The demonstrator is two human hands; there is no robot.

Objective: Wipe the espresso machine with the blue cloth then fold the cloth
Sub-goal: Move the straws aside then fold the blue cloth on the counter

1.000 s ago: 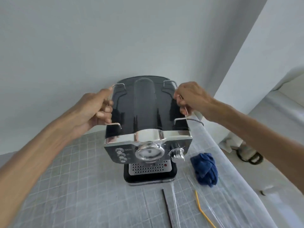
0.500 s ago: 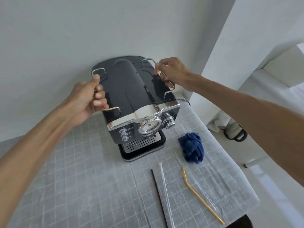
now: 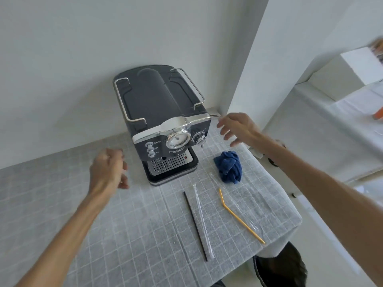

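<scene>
A black and chrome espresso machine stands on the grey checked tablecloth against the wall, its front turned toward me and slightly right. The blue cloth lies crumpled on the table just right of the machine's drip tray. My left hand hovers left of the machine's base, fingers loosely curled, holding nothing. My right hand hangs in the air right of the machine, above the cloth, fingers spread and empty.
A black straw, a clear wrapped straw and a yellow bent straw lie on the tablecloth in front of the machine. The table's right edge drops off near the cloth. A dark bin sits below the corner.
Both hands have let go of the machine's chrome side rails and drawn back toward me. The machine now stands free on the table; my view has pulled back and tilted down.
</scene>
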